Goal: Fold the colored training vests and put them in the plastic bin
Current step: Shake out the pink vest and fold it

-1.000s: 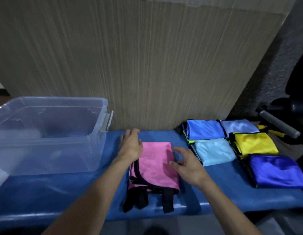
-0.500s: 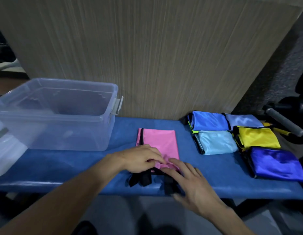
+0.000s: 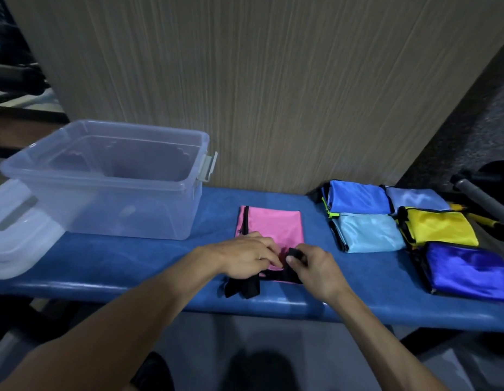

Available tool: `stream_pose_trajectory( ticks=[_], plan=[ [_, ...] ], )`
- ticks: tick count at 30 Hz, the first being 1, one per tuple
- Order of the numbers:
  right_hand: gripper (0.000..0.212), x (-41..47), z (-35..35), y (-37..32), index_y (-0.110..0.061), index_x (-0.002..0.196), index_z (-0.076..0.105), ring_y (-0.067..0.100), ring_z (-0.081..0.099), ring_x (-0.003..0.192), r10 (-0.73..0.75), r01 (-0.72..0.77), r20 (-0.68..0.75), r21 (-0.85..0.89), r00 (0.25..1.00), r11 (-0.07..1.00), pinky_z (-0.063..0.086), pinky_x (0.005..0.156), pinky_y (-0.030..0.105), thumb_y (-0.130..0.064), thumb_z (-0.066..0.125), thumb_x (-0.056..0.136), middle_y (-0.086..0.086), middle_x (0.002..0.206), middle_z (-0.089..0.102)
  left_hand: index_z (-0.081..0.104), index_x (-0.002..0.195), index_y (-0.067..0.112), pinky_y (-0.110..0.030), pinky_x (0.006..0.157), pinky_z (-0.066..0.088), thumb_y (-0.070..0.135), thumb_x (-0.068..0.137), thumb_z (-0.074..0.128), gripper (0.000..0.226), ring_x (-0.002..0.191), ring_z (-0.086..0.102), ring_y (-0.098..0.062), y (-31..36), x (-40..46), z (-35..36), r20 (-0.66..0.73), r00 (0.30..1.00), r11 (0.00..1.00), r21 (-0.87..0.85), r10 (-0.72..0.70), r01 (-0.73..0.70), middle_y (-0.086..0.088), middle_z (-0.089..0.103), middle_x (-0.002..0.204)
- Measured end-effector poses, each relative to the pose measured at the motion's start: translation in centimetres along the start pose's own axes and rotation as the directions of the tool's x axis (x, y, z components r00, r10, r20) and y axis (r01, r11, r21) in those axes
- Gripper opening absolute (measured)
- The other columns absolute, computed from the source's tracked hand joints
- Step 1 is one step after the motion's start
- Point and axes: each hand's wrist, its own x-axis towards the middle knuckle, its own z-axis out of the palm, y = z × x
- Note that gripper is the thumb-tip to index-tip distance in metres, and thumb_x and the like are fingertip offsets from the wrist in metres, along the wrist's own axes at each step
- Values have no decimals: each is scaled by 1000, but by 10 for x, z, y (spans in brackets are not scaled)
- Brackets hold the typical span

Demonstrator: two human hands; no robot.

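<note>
A folded pink vest (image 3: 273,225) with black trim lies on the blue padded bench (image 3: 132,255), right of the clear plastic bin (image 3: 109,176). My left hand (image 3: 245,258) rests on the vest's near edge, fingers curled over the fabric. My right hand (image 3: 313,266) pinches a black strap (image 3: 293,253) of the vest between thumb and fingers, lifted over the pink cloth. More black straps (image 3: 243,287) hang over the bench's front edge. Folded vests lie at the right: blue (image 3: 358,197), light blue (image 3: 369,232), pale blue (image 3: 417,197), yellow (image 3: 440,227), dark blue (image 3: 468,269).
The bin's clear lid (image 3: 16,232) lies at the far left end of the bench. A wood-grain panel (image 3: 245,80) stands behind the bench. A grey bar (image 3: 482,197) and dark equipment sit at the far right.
My right hand went from lying flat at the vest's near edge to pinching a black strap and lifting it onto the pink cloth. My left hand stays on the near edge.
</note>
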Motion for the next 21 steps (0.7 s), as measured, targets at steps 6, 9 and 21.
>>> stream_pose_trajectory(
  ticks=[6, 9, 21],
  plan=[
    [29, 5, 2, -9, -31, 102, 53, 18, 47, 98, -21, -6, -120, -223, 993, 975, 38, 85, 37, -32, 76, 85, -13, 91, 48, 59, 121, 34, -33, 104, 42, 51, 90, 67, 37, 119, 46, -6, 11, -48, -27, -271, 958, 992, -107, -90, 62, 19, 51, 122],
    [14, 5, 4, -15, -30, 95, 62, 19, 56, 98, -117, 81, -105, -297, 988, 951, 32, 81, 34, -26, 73, 88, -15, 77, 55, 46, 105, 34, -32, 84, 46, 70, 69, 76, 59, 99, 51, -8, 24, -84, -30, -142, 969, 977, 26, -204, 210, 18, 48, 104],
    [21, -6, 5, -14, -28, 106, 63, 22, 55, 101, -326, 287, -33, -398, 945, 872, 35, 85, 38, -38, 45, 100, -6, 100, 68, 66, 82, 22, -24, 57, 45, 22, 87, 76, 11, 56, 54, -7, 23, -82, 16, -490, 801, 931, -287, -343, 224, 10, 59, 59]
  ],
)
